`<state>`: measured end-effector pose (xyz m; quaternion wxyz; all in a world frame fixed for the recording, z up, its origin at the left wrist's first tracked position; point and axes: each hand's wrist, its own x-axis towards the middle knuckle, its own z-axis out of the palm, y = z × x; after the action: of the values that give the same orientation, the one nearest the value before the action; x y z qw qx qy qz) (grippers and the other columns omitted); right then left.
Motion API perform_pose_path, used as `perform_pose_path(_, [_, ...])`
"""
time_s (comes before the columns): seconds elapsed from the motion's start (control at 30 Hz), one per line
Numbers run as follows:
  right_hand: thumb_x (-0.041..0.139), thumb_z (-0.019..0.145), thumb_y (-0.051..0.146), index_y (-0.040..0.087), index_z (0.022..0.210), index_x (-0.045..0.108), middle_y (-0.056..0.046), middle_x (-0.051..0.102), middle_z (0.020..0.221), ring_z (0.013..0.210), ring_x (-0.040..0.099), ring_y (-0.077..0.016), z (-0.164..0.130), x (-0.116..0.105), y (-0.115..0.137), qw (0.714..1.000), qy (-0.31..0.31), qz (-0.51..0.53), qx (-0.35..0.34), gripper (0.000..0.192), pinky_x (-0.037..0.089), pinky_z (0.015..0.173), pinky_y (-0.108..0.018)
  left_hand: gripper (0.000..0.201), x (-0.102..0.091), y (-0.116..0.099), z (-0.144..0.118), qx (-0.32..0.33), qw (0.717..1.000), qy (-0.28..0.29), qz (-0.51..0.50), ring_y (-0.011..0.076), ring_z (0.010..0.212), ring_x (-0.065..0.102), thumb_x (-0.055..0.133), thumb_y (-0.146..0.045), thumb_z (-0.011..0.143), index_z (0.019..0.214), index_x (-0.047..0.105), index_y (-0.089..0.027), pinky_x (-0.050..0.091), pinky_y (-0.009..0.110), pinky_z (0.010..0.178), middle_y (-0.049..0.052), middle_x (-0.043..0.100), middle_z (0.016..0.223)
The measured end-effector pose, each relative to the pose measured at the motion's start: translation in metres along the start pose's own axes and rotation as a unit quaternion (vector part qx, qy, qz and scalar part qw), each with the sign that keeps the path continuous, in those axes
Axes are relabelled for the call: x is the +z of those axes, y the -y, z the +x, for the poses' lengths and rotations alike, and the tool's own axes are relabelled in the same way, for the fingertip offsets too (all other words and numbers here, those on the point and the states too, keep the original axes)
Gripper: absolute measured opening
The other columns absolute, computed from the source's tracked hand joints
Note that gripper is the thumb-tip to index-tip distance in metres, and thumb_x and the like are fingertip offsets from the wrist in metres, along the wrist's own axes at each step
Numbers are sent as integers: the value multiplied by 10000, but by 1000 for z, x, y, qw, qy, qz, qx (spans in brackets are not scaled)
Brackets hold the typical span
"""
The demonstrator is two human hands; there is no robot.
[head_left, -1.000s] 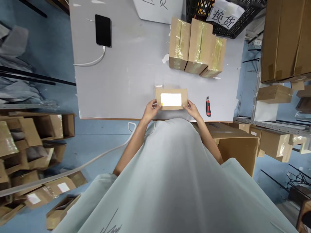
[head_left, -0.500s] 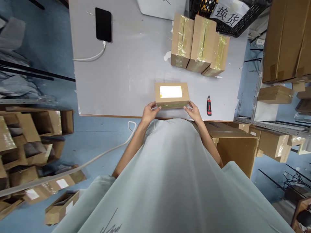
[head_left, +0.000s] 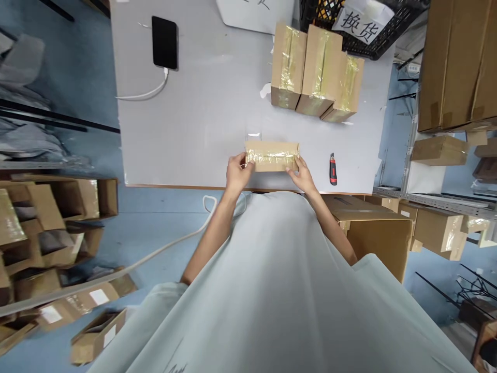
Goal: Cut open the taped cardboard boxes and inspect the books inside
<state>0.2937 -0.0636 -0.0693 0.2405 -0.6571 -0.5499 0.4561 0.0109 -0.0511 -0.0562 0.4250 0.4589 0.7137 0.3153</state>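
Note:
A small cardboard box [head_left: 272,157] is near the table's front edge, its face with shiny clear tape turned toward me. My left hand [head_left: 238,172] grips its left end, thumb on the front face and fingers around the side. The right end is held by my right hand [head_left: 301,175], thumb at the lower front corner. To the right of that hand a red and black box cutter [head_left: 333,170] lies on the white table [head_left: 186,140]. Whether the box touches the tabletop I cannot tell.
Three taped cardboard boxes [head_left: 319,72] stand at the back right, beside a black plastic crate [head_left: 373,44] with a paper sign. A black phone [head_left: 164,43] with a white cable lies back left. An open carton [head_left: 376,241] stands below the table's right front edge.
The box has been tipped over in my hands: the face with the white label is gone from view and a taped face now shows. Both hands still hold its ends.

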Motion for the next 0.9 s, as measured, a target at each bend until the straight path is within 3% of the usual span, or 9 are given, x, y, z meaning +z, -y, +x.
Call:
perform_pose_path(0.1, [710, 999, 837, 212, 1684, 640, -176, 558, 1810, 1769, 414, -369, -2, -7, -14, 999, -36, 6, 7, 930, 299, 1480, -593, 487, 5, -26, -18, 68, 995, 9, 66, 295, 1115, 771, 682, -285, 996, 1466, 781, -210, 627, 488, 1154, 132, 717, 1275])
perform_pose_path(0.2, [638, 1032, 852, 220, 1611, 693, -184, 647, 1730, 1666, 558, -355, -2, -27, -27, 996, -72, 27, 36, 859, 392, 1425, -604, 573, 17, -63, -40, 180, 970, 62, 152, 336, 1252, 730, 637, -285, 1050, 1617, 679, -215, 607, 506, 1180, 164, 678, 1389])
perform_pose_path(0.27, [618, 1039, 847, 208, 1557, 729, -196, 683, 1686, 1615, 605, -350, 0, -40, -35, 993, -95, 35, 61, 830, 424, 1398, -600, 538, 35, -88, -57, 240, 938, 108, 226, 369, 1322, 683, 600, -251, 1069, 1597, 683, -190, 614, 509, 1150, 199, 649, 1460])
perform_pose_path(0.4, [566, 1052, 822, 171, 1414, 790, -201, 766, 1561, 1501, 683, -332, 5, -59, -50, 989, -111, 51, 77, 777, 484, 1346, -535, 570, 86, -127, -87, 281, 896, 157, 307, 381, 1379, 640, 440, -147, 1119, 1669, 591, -148, 631, 481, 1104, 241, 669, 1440])
perform_pose_path(0.5, [471, 1081, 793, 161, 1262, 801, -191, 839, 1376, 1310, 760, -308, 4, -67, -57, 990, -85, 59, 92, 736, 560, 1253, -487, 623, 118, -139, -103, 309, 887, 168, 300, 411, 1465, 611, 325, -81, 1110, 1685, 565, -94, 621, 530, 1142, 303, 639, 1515])
perform_pose_path(0.57, [435, 1094, 763, 176, 1207, 779, -182, 846, 1305, 1225, 774, -296, 1, -70, -61, 990, -70, 60, 107, 690, 586, 1212, -478, 641, 129, -140, -108, 331, 883, 183, 277, 413, 1477, 615, 312, -65, 1099, 1686, 570, -89, 627, 536, 1146, 309, 637, 1528])
perform_pose_path(0.73, [403, 1096, 715, 180, 1299, 725, -197, 802, 1410, 1309, 742, -283, -5, -65, -61, 988, -78, 69, 113, 657, 557, 1254, -490, 643, 121, -134, -104, 351, 876, 199, 265, 402, 1490, 612, 355, -63, 1092, 1698, 566, -113, 626, 532, 1170, 282, 641, 1524])
perform_pose_path(0.9, [485, 1050, 826, 167, 1452, 670, -217, 764, 1504, 1418, 713, -283, -7, -53, -50, 981, -125, 84, 122, 794, 543, 1271, -466, 437, 85, -129, -86, 322, 892, 192, 252, 412, 1389, 658, 494, -235, 1150, 1539, 677, -156, 655, 497, 1051, 255, 632, 1494])
